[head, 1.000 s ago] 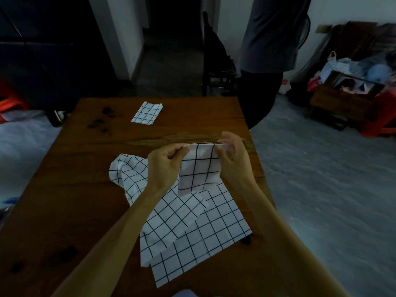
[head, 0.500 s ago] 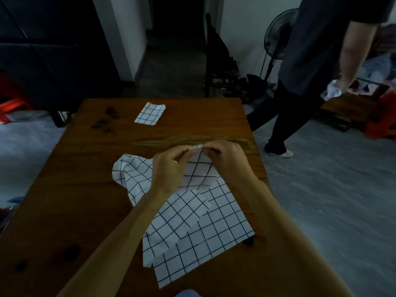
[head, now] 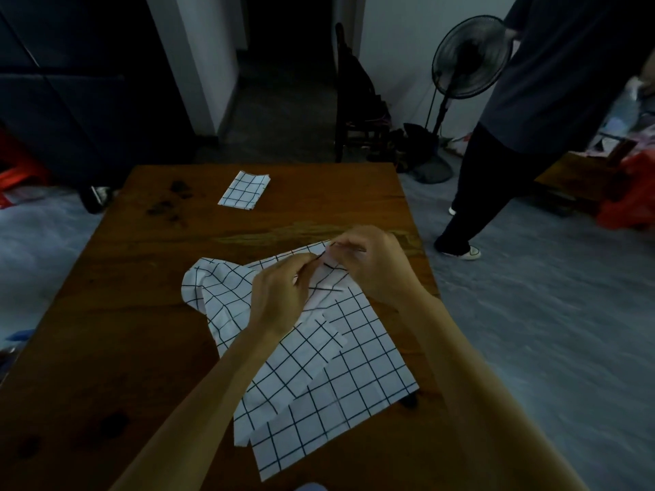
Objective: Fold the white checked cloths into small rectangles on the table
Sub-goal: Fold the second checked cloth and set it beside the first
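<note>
Several white checked cloths (head: 319, 391) lie overlapped and unfolded on the brown wooden table (head: 117, 331), in its middle and near right part. My left hand (head: 280, 295) and my right hand (head: 375, 267) meet over their far end, each pinching the top edge of one small checked cloth (head: 328, 283) low above the pile. A folded checked rectangle (head: 244, 190) lies flat near the table's far edge.
A person in dark clothes (head: 531, 111) walks on the grey floor right of the table. A standing fan (head: 468, 58) and a dark chair (head: 354, 101) are beyond the far edge. Red items (head: 631, 200) lie at the far right.
My hands have brought the pinched cloth down from upright to near the pile and closer together. The person has walked from behind the table toward the right.
</note>
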A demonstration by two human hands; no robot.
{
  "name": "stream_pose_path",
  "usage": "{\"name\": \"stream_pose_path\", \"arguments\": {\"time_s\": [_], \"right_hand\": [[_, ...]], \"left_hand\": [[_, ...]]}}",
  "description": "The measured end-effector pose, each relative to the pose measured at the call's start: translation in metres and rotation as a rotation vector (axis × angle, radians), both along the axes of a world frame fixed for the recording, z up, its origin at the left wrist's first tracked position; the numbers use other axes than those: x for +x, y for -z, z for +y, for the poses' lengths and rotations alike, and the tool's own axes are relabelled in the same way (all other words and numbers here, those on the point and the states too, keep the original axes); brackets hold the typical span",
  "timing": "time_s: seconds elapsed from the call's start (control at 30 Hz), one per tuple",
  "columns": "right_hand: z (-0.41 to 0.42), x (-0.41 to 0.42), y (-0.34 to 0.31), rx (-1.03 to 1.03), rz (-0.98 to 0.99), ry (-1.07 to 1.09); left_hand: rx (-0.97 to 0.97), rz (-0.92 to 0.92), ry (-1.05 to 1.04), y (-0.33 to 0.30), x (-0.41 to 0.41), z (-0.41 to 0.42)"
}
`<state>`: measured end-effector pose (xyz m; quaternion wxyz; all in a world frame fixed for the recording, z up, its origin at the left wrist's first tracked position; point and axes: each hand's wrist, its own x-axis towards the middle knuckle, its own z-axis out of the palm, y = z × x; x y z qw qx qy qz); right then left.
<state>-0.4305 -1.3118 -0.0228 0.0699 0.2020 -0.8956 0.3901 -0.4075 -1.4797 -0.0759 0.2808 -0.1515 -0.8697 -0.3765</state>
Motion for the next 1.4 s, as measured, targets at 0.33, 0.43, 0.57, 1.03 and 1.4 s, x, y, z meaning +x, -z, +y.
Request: {"name": "stream_pose_path", "arguments": {"time_s": [0.33,0.43,0.57,1.03,1.4], "right_hand": [[0.003,0.000,0.003,-0.211,0.182,0.152],[0.007,0.001,0.008,-0.215,0.207,0.230],[0.027,-0.007,-0.001,-0.200,0.312,0.365],[0.007,0.005,0.022,-0.240,0.105,0.234],[0.014,0.009,0.021,-0.221,0.153,0.341]], "left_hand": [[0.008,-0.224,0.026,0.038,0.007,-0.013],[0.010,-0.372,0.014,0.050,0.008,-0.027],[0.000,-0.625,-0.082,0.071,0.010,-0.054],[-0.016,-0.314,0.038,0.029,-0.010,0.001],[-0.231,-0.560,-0.011,0.056,0.000,-0.029]]}}
